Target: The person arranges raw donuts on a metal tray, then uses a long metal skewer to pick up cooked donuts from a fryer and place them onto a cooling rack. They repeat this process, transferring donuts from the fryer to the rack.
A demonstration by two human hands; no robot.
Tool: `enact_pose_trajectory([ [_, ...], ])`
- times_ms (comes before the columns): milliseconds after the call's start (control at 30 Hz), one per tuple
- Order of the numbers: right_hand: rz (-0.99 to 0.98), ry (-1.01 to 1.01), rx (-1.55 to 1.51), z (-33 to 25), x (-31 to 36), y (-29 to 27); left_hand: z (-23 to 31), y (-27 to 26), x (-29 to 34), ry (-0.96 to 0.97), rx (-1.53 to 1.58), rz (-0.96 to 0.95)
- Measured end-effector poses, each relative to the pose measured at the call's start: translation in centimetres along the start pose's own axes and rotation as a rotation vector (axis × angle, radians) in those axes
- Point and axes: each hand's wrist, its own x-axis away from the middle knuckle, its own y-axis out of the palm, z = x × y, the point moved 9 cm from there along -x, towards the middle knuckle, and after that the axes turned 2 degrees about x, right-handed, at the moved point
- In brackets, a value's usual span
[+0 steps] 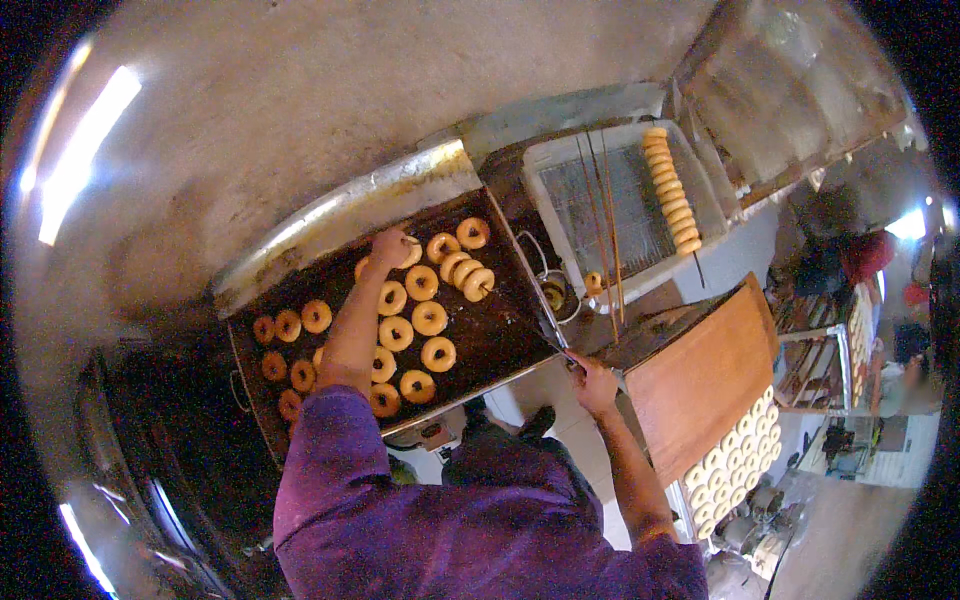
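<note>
**Doughnuts frying in a tray of dark oil, hands at both ends**

Nearest the person, a board (pixel 735 455) of pale raw rings is lying at the lower right, about two dozen of them in rows, partly tucked under a bare wooden board (pixel 700 375).

The right hand (pixel 592 383) is closing around the end of a thin metal tool (pixel 555 335) just off the fryer's near right corner. The tool's long axis is running from that hand up and to the left along the fryer's right edge; its far tip is too thin to make out.

The fryer (pixel 500 345) is holding roughly eighteen browned doughnuts (pixel 430 318) floating in the oil. About six are sitting toward the left end and near the near left corner, some half hidden by the arm. Around nine are lying in the middle, and three more are overlapping in a short tilted stack by the far right corner.

The left hand (pixel 390 246) is reaching across to the fryer's far edge, fingers pressed together and pinching a thin stick (pixel 412 241); which way the stick points cannot be told.

Farther off, a white draining tray (pixel 545 160) is carrying a long skewer (pixel 672 190) of about a dozen fried rings, running near to far along its right side. Two bare sticks (pixel 603 220) are lying beside it, pointing the same way.
</note>
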Motion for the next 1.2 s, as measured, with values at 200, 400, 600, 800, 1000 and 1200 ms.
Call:
enact_pose_trajectory([
  [200,0.121,-0.123,-0.311,6.6,0.3,0.6,3.0,-5.5,5.9,0.04,0.295,-0.06],
  [400,-0.032,-0.152,-0.253,10.5,1.8,-0.7,9.4,-7.1,18.9,-0.075,0.344,-0.026],
  [600,-0.167,-0.265,0.089,7.4,1.1,-8.4,8.9,-0.4,23.9,-0.143,0.23,0.135],
  [800,-0.196,-0.297,0.087,5.4,2.2,-8.5,0.9,2.3,22.6,-0.42,0.002,-0.06],
  [1000,-0.056,-0.209,-0.198,9.1,1.9,-2.6,5.8,-1.6,20.3,-0.077,0.353,0.094],
  [1200,-0.017,-0.199,-0.077,5.2,1.2,-2.1,7.2,-1.5,18.5,0.0,0.235,0.027],
])
